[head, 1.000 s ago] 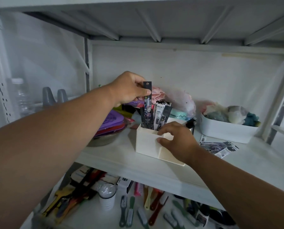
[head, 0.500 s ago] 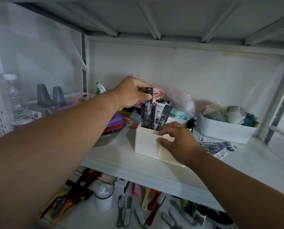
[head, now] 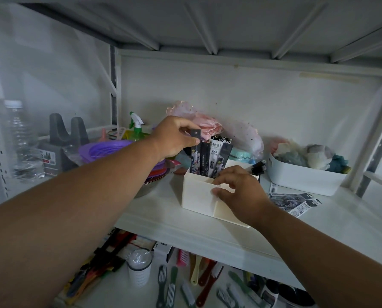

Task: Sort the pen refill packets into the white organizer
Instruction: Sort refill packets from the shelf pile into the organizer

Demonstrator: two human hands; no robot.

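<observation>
A white organizer (head: 196, 194) stands on the middle shelf. Several dark pen refill packets (head: 216, 156) stand upright in its back compartment. My left hand (head: 174, 136) pinches the top of one dark refill packet (head: 195, 144), whose lower end is inside that compartment. My right hand (head: 238, 192) grips the organizer's front rim, thumb on the outer wall and fingers curled over the edge. More refill packets (head: 294, 201) lie flat on the shelf to the right of the organizer.
A white bin (head: 303, 178) of soft items sits at the right. Purple and red plates (head: 105, 150) in a metal bowl, a spray bottle (head: 136, 127) and a water bottle (head: 19, 138) stand at the left. Plastic bags (head: 241, 138) lie behind. Brushes (head: 170, 285) fill the lower shelf.
My left hand has pushed the pinched packet down deeper into the organizer's back compartment. My right hand stays on the organizer's rim.
</observation>
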